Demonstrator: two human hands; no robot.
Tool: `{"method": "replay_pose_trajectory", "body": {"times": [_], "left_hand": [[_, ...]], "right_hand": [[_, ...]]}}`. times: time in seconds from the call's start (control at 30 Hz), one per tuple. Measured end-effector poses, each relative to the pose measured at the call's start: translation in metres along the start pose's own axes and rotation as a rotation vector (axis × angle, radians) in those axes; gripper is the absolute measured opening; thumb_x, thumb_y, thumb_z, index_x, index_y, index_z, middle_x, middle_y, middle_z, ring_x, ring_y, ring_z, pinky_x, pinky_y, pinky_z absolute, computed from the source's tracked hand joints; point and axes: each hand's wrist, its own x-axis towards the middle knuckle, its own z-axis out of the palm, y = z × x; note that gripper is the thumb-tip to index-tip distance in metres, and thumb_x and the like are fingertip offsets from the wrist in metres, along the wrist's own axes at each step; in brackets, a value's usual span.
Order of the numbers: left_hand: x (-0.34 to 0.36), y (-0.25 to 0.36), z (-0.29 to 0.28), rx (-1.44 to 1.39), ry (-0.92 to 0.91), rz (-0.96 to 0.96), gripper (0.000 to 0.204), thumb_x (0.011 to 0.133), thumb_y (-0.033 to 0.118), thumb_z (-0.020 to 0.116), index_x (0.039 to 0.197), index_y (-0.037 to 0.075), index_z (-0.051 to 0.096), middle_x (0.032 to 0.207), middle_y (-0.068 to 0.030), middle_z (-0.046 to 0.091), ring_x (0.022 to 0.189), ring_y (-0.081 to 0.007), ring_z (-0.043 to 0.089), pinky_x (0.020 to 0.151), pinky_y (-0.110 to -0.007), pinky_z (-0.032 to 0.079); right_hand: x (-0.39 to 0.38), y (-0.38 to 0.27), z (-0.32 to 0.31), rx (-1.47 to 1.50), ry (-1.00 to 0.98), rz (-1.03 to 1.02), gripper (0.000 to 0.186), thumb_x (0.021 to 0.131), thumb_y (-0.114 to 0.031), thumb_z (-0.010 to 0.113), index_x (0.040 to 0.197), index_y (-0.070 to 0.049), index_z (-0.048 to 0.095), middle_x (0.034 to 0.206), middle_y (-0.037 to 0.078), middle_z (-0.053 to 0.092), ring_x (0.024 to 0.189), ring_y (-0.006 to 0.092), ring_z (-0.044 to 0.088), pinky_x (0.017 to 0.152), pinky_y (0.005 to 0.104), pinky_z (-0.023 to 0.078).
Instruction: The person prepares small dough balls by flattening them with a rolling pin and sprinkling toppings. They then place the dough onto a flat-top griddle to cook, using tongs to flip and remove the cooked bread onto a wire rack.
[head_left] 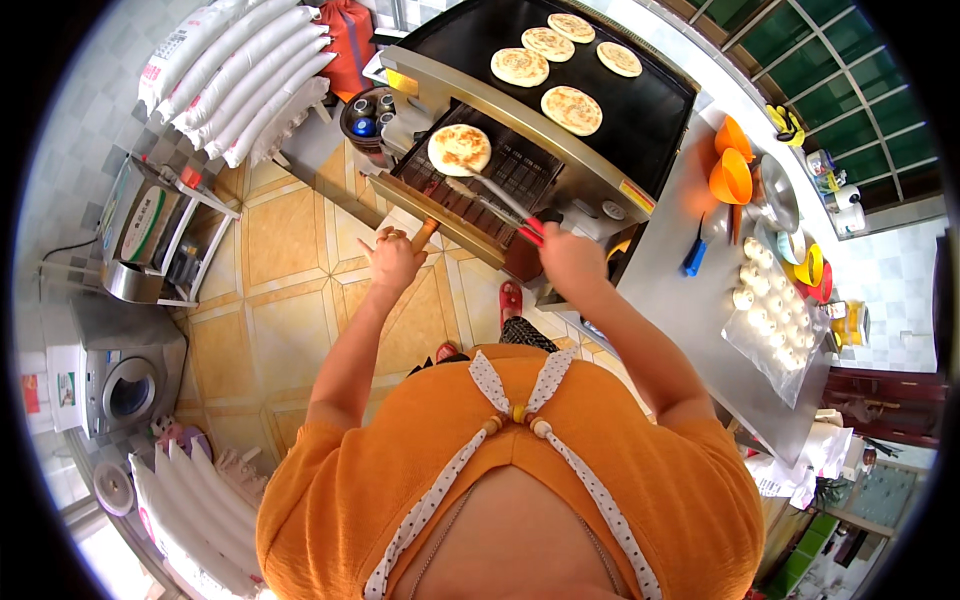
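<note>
My right hand (573,262) is closed round the red handles of metal tongs (505,198). Their far ends reach a browned round flatbread (459,150), which is over the dark slatted rack of a pulled-out drawer (440,212); whether the tongs grip it or only touch its edge, I cannot tell. Beside the drawer's wooden handle (425,235), my left hand (394,260) has its fingers apart and holds nothing. Above the drawer, several browned flatbreads (571,110) lie on a black griddle (455,45).
To the right, a steel counter (690,335) bears pale dough balls (770,300) on plastic, a blue-handled tool (694,258), orange bowls (731,178) and a metal basin (775,195). White sacks (235,80) are stacked at the far left. A bin of jars (367,118) stands beside the griddle.
</note>
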Motion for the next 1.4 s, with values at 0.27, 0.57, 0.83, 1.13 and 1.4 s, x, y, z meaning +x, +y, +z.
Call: {"method": "replay_pose_trajectory", "body": {"times": [0.27,0.57,0.83,1.13,1.4], "left_hand": [[0.0,-0.002,-0.003,-0.037,-0.039,0.011,0.033,0.078,0.034,0.069,0.098,0.008,0.068,0.126,0.0005,0.055,0.131,-0.0205,0.037,0.101,-0.074,0.012],[0.001,0.006,-0.018,-0.016,-0.127,-0.045,0.02,0.074,0.028,0.073,0.068,0.01,0.066,0.127,-0.001,0.054,0.133,-0.0212,0.033,0.103,-0.072,0.012],[-0.002,0.019,-0.037,-0.004,-0.148,-0.001,0.025,0.076,0.029,0.071,0.082,0.005,0.067,0.128,-0.0018,0.054,0.133,-0.0219,0.034,0.101,-0.072,0.014],[0.001,-0.008,-0.004,-0.05,-0.023,0.058,0.023,0.076,0.03,0.071,0.081,0.008,0.069,0.127,-0.0017,0.055,0.132,-0.0224,0.036,0.1,-0.074,0.015],[0.001,-0.003,-0.01,-0.009,-0.064,0.052,0.027,0.077,0.032,0.069,0.091,0.008,0.071,0.126,-0.0002,0.055,0.131,-0.0206,0.037,0.102,-0.074,0.014]], "right_hand": [[-0.036,0.182,-0.063,1.434,-0.282,0.625,0.025,0.092,-0.026,0.057,0.101,-0.002,0.057,0.063,0.0,0.051,0.042,0.0048,0.038,0.039,0.0196,0.027],[0.044,0.262,-0.029,1.754,-0.627,0.645,0.029,0.095,-0.026,0.053,0.103,0.001,0.058,0.068,0.002,0.051,0.041,0.0024,0.033,0.038,0.0175,0.025],[0.061,0.233,-0.049,1.11,-0.342,0.18,0.027,0.09,-0.024,0.06,0.106,-0.004,0.059,0.065,0.001,0.058,0.046,0.0072,0.047,0.042,0.0231,0.035],[-0.021,0.156,-0.025,-0.367,0.267,-0.327,0.045,0.075,-0.009,0.059,0.12,-0.007,0.057,0.075,0.003,0.054,0.061,0.0156,0.06,0.051,0.0289,0.048],[-0.033,0.138,0.001,-0.44,0.125,-0.235,0.044,0.076,-0.006,0.058,0.12,-0.006,0.056,0.076,0.003,0.054,0.06,0.0169,0.061,0.053,0.0279,0.049]]}}
